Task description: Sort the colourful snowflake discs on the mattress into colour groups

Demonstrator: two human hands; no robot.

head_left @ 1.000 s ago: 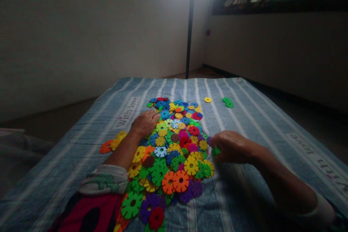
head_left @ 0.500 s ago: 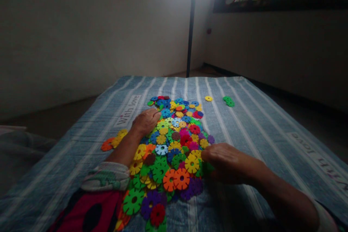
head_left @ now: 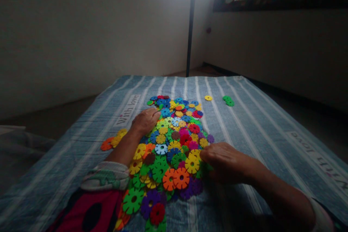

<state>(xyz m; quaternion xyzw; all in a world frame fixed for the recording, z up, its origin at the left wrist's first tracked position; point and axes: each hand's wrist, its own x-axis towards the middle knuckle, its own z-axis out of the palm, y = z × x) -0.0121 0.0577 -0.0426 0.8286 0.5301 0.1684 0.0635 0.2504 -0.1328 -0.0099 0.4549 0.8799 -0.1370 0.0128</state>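
A heap of notched plastic flower-shaped discs (head_left: 161,149) in many colours spreads lengthwise over a striped cloth. My left hand (head_left: 146,120) rests at the heap's left edge, towards the far end, its fingers curled together against the discs. What those fingers hold, if anything, is hidden. On the right edge, closer to me, my right hand (head_left: 221,161) is curled, back upward, beside a yellow disc (head_left: 192,164). Its fingertips are out of sight, with a bit of green showing under them. Two orange discs (head_left: 181,178) overlap just left of that hand.
The blue-and-white striped cloth (head_left: 258,130) covers the table. Apart from the heap lie a yellow disc (head_left: 208,98), green discs (head_left: 228,100) and an orange disc (head_left: 107,144) beside yellow ones. Behind the table stands a dark pole (head_left: 190,32) before the wall.
My right hand has shifted very slightly left. My left hand and the discs look almost the same.
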